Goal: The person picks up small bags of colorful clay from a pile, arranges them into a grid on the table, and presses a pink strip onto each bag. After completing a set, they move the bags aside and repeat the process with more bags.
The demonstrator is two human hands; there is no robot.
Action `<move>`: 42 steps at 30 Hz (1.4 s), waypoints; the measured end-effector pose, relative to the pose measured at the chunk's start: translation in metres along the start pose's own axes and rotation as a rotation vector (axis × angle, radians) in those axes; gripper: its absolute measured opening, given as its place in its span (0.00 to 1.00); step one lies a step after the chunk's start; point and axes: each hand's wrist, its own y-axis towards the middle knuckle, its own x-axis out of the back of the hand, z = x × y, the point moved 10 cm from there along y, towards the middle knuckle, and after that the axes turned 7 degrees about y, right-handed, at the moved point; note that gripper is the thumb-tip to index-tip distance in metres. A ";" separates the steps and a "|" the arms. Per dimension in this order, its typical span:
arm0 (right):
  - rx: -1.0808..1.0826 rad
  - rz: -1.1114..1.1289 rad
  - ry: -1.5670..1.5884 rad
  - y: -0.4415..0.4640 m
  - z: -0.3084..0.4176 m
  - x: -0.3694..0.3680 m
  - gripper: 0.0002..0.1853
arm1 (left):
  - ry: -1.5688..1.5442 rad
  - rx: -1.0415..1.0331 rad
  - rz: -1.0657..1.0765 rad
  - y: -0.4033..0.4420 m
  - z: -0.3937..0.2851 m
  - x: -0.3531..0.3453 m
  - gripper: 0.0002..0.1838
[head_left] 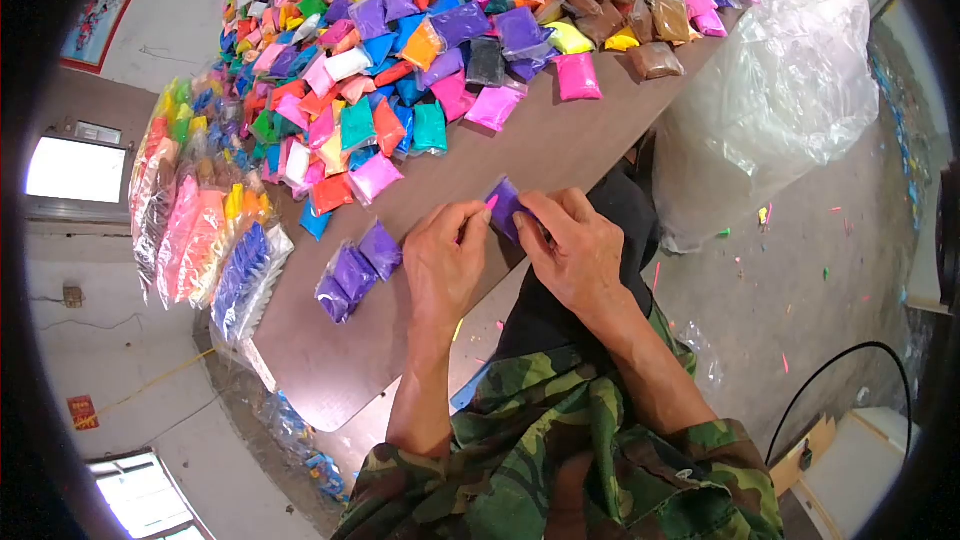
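Note:
My right hand (575, 250) pinches a purple packet (503, 208) over the table's near edge. Just left of that packet is my left hand (447, 252), its fingers curled together; a small pink piece (492, 202) shows by its fingertips against the packet. What lies inside the left fingers is too small to make out. Several purple packets (352, 272) lie side by side on the table, left of my left hand. Beyond both hands spreads a large heap of coloured packets (400, 60).
The brown table (300, 360) runs diagonally under the packets. Filled clear bags (205, 240) stand along its left edge. A big translucent plastic bag (765, 110) stands to the right. Small coloured scraps lie on the floor (760, 310). A black curved bar (850, 350) is at lower right.

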 end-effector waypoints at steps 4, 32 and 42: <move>0.030 0.021 -0.032 -0.002 -0.001 -0.004 0.12 | 0.091 -0.086 0.023 0.015 0.004 0.000 0.05; 0.026 0.009 -0.021 -0.003 -0.006 -0.005 0.12 | 0.117 -0.259 0.233 0.071 -0.013 -0.025 0.08; 0.028 -0.021 -0.011 -0.003 -0.003 -0.002 0.10 | 0.144 -0.151 0.207 0.042 -0.001 -0.004 0.09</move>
